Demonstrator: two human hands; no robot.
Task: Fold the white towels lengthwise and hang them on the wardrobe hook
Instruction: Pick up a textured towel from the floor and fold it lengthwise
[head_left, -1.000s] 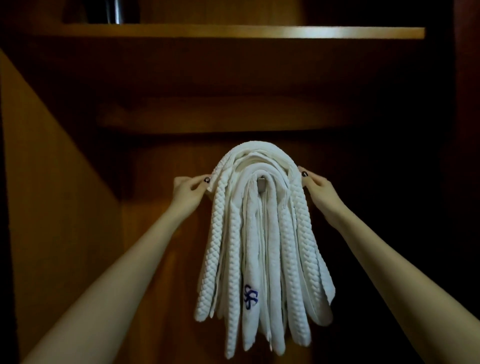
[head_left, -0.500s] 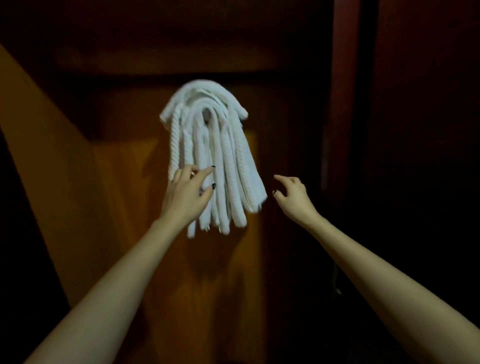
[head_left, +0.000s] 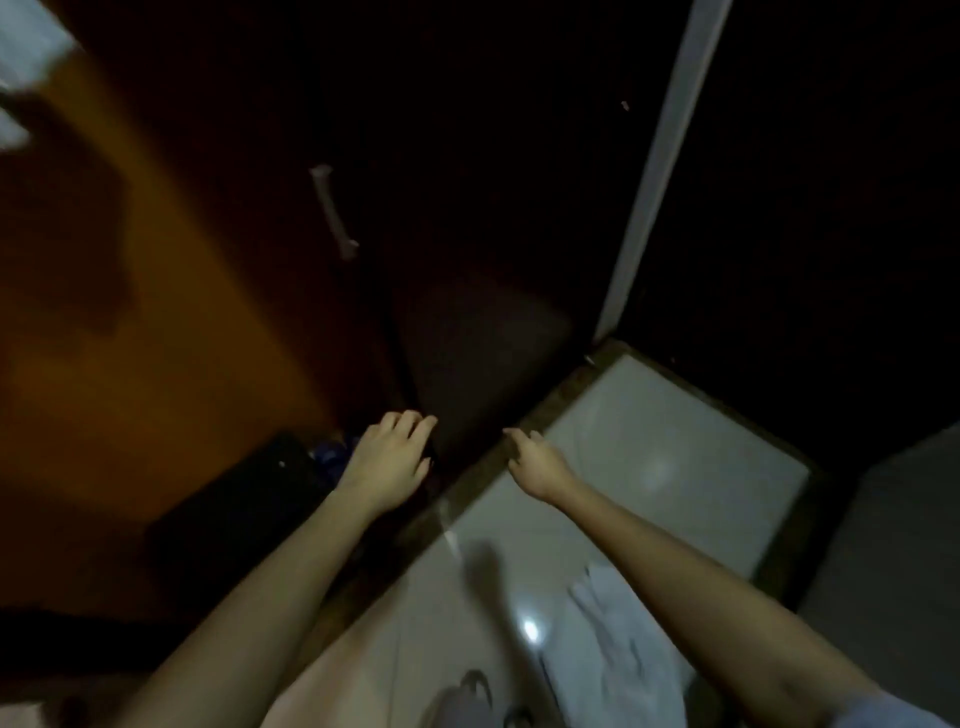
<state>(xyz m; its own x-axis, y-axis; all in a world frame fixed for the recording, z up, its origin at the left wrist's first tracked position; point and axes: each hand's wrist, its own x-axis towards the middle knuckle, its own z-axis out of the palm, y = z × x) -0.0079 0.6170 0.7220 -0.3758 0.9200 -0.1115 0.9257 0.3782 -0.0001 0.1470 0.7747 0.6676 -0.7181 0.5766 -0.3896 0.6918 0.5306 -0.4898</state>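
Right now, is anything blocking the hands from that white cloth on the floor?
Nothing visible does. The blurred white cloth lies on the pale floor under the right forearm. The left hand and right hand hover empty farther ahead.

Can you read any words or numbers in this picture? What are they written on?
None can be read. The picture is dark and blurred. The white cloth on the floor shows no print that I can make out, and the blue patch beside the left hand is too blurred to tell whether it bears any letters.
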